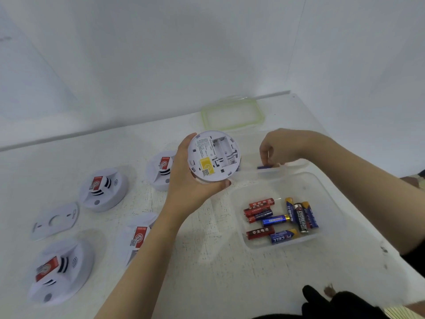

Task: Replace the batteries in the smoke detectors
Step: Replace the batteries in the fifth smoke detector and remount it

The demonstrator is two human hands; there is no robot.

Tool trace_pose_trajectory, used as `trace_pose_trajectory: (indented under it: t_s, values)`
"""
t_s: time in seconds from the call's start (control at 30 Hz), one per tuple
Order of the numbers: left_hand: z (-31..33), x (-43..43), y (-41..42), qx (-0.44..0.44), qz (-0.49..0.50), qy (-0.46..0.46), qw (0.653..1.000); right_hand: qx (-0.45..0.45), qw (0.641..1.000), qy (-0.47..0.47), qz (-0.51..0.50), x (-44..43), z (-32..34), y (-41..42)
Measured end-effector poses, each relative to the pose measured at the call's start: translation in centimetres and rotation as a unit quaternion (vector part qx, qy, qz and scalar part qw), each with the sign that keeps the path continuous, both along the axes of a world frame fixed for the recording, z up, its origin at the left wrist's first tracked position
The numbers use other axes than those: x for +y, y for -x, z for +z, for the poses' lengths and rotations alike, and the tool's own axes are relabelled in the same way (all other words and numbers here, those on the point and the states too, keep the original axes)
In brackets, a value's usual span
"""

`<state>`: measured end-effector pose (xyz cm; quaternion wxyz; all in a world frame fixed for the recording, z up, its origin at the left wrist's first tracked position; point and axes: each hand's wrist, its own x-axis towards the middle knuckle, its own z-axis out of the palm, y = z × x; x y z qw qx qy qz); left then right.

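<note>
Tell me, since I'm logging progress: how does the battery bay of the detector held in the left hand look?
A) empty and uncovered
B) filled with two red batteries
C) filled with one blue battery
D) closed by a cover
A: the detector in the left hand is turned back-up, and its battery bay shows only bare white slots, with no batteries and no cover on it.
</note>
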<state>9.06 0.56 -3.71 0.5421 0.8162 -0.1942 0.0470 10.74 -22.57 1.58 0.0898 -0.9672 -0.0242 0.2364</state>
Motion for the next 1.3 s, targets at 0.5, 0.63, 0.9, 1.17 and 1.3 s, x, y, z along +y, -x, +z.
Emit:
trace_pose_trajectory:
  t_s: [0.5, 0.63, 0.9, 1.17, 1.3]
  values:
    - [0.5, -1.5, 0.4, 0.044, -0.081, 0.054, 0.994, -0.041, 0.998, -0.026, 0.046, -1.1, -1.0, 0.6]
    - [0.5, -1.3, 0.7, 0.047, -0.081, 0.050, 0.994, -0.064, 0.994, -0.080, 0.039, -1.6, -1.0, 0.7]
    - [0.8, -1.3, 0.6, 0.036, -0.044, 0.062, 0.996, -0.260, 0.914, -0.311, -0.022, -1.7, 0.0, 1.7]
    - [1.2, -1.6, 0.5, 0.011, -0.031, 0.048, 0.998, -0.320, 0.751, -0.568, -0.107, 0.0, 2.2, 3.4]
    - [1.4, -1.8, 0.6, -0.003, -0.042, 0.028, 0.999, -0.338, 0.782, -0.519, -0.071, 1.0, 2.1, 3.8]
